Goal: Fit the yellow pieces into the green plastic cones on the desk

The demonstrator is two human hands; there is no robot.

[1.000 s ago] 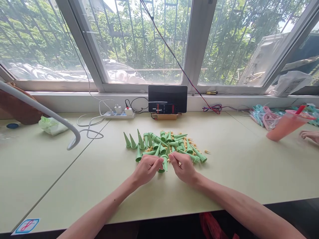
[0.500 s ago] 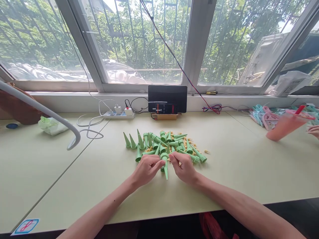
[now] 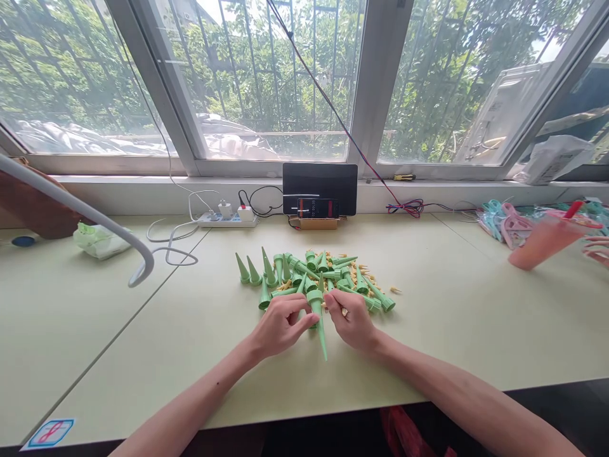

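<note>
Between thumb and fingers, my left hand [image 3: 280, 320] pinches a green plastic cone spike [image 3: 318, 317] by its side; its capped wide end faces away and its tip points toward me. Just right of the cone is my right hand [image 3: 351, 317], its fingers curled closed; what they hold, if anything, is hidden. Beyond both hands lies a pile of similar green cones [image 3: 328, 274], some standing on their wide ends, others on their sides. Small yellowish pegs [image 3: 368, 276] are mixed into this pile.
A black tablet [image 3: 320, 181] and a phone [image 3: 323, 208] lean at the back. A power strip [image 3: 228, 219] with cables sits left of them. At the right stand a pink drink cup [image 3: 547, 241] and another person's hand [image 3: 598, 249]. A grey curved tube [image 3: 95, 212] crosses the left side.
In my left hand the cone's tip has swung slightly right and nearer to me. My left fingers have shifted on it. The other person's hand at the right has moved.
</note>
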